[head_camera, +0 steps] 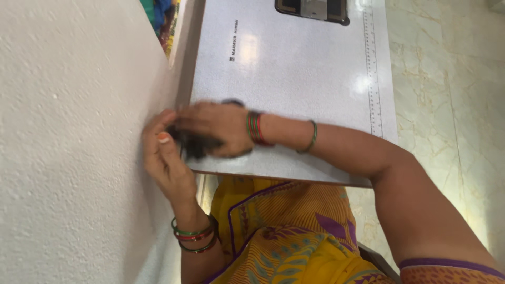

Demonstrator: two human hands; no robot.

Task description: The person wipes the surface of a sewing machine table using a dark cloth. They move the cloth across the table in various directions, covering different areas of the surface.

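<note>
My left hand (164, 158) and my right hand (213, 126) meet at the near left corner of a white speckled table (294, 68), close to the wall. Between them is a small dark, blurred object (195, 145), which looks like a tuft or a scrap of cloth. Both hands grip it: the left hand's fingers curl around it from below and the right hand covers it from above. Red and green bangles sit on both wrists. I wear a yellow and orange patterned garment (284, 236).
A white textured wall (73, 142) fills the left side. The table has a printed ruler strip (372, 68) along its right edge and a dark cut-out with a metal part (313, 9) at the far end. Marble floor (452, 79) lies to the right, and coloured cloth (163, 16) at the top left.
</note>
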